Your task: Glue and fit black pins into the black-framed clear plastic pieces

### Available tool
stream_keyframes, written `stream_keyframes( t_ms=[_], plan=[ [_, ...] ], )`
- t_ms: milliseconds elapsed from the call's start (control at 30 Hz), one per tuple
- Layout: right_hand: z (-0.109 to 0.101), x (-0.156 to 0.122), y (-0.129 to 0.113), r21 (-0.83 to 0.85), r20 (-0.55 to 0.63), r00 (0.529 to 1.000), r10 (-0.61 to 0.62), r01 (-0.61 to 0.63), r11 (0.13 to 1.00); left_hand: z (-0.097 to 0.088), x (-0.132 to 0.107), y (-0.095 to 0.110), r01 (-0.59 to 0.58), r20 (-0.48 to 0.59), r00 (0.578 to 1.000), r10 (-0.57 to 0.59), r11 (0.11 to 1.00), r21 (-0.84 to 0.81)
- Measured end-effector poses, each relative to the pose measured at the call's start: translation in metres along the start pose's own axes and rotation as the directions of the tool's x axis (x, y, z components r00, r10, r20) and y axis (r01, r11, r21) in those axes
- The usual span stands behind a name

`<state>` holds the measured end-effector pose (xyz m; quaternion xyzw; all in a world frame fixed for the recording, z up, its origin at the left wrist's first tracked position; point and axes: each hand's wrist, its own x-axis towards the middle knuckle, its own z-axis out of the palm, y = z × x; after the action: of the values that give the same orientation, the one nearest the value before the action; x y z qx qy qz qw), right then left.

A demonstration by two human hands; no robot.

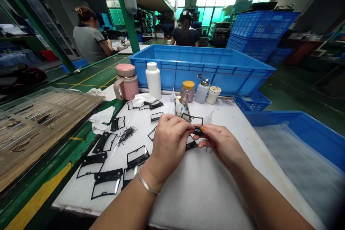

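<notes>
Factory bench (199, 194), white-covered: we saw the left hand (169, 145) and right hand (223, 147), grips pinched shut on a small black piece (198, 130), braced together for steadiness above flat-laid black frames (138, 160).

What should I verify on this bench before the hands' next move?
1. Left hand and right hand both pinch the small black piece: ok.
2. Edge of that piece: cannot tell, fingers hide it.
3. Pile of fine black strips lies apart from the hands: ok.
4. Black-framed clear panels lie flat, apart from the hands: ok.
5. Stray black bits lie loose by the right hand on the white sheet: not ok.
</notes>
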<state>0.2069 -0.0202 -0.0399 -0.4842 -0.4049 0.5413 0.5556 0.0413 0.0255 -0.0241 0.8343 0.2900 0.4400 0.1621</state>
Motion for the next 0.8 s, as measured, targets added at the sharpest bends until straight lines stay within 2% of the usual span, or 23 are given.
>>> stream_keyframes(
  t_ms=[67, 133, 200, 267, 300, 367, 500, 567, 633, 700, 800],
  plan=[
    [-0.001, 0.0, 0.001, -0.016, -0.012, 1.0, -0.011, 0.01, 1.0, 0.0, 0.001, -0.002, 0.099, -0.015, 0.995, -0.101, 0.988, -0.121],
    [-0.003, 0.001, 0.002, -0.01, -0.073, 0.997, -0.034, 0.034, 0.999, 0.0, 0.002, -0.006, 0.218, -0.018, 0.971, -0.238, 0.915, -0.339],
    [-0.006, 0.002, 0.001, 0.037, -0.158, 0.986, -0.055, 0.062, 0.997, 0.0, 0.003, -0.011, 0.299, -0.011, 0.925, -0.379, 0.747, -0.594],
    [-0.008, 0.002, 0.0, 0.13, -0.193, 0.98, -0.051, 0.077, 0.989, 0.001, 0.004, -0.015, 0.324, 0.017, 0.871, -0.491, 0.55, -0.77],
    [-0.009, 0.002, 0.0, 0.19, -0.174, 0.984, -0.036, 0.069, 0.979, 0.002, 0.004, -0.016, 0.334, 0.047, 0.854, -0.517, 0.478, -0.812],
    [-0.009, 0.001, -0.001, 0.321, -0.07, 0.998, 0.012, 0.011, 0.947, 0.003, 0.003, -0.014, 0.375, 0.145, 0.858, -0.492, 0.408, -0.833],
    [-0.001, -0.001, 0.0, 0.439, 0.159, 0.983, 0.095, -0.157, 0.885, 0.005, 0.0, -0.003, 0.454, 0.352, 0.886, -0.301, 0.413, -0.79],
    [0.003, -0.002, 0.002, 0.427, 0.205, 0.975, 0.086, -0.168, 0.889, 0.005, 0.001, 0.0, 0.462, 0.393, 0.886, -0.245, 0.4, -0.792],
    [0.004, -0.003, 0.003, 0.353, 0.244, 0.967, 0.07, -0.156, 0.923, 0.005, 0.002, 0.0, 0.464, 0.401, 0.885, -0.238, 0.375, -0.802],
    [0.002, -0.003, 0.003, 0.191, 0.234, 0.97, 0.064, -0.11, 0.975, 0.002, 0.004, -0.002, 0.465, 0.385, 0.883, -0.27, 0.385, -0.797],
    [-0.007, -0.001, -0.001, -0.025, 0.08, 0.997, 0.006, -0.004, 1.0, -0.003, 0.006, -0.006, 0.464, 0.341, 0.883, -0.324, 0.487, -0.74]
  ],
)
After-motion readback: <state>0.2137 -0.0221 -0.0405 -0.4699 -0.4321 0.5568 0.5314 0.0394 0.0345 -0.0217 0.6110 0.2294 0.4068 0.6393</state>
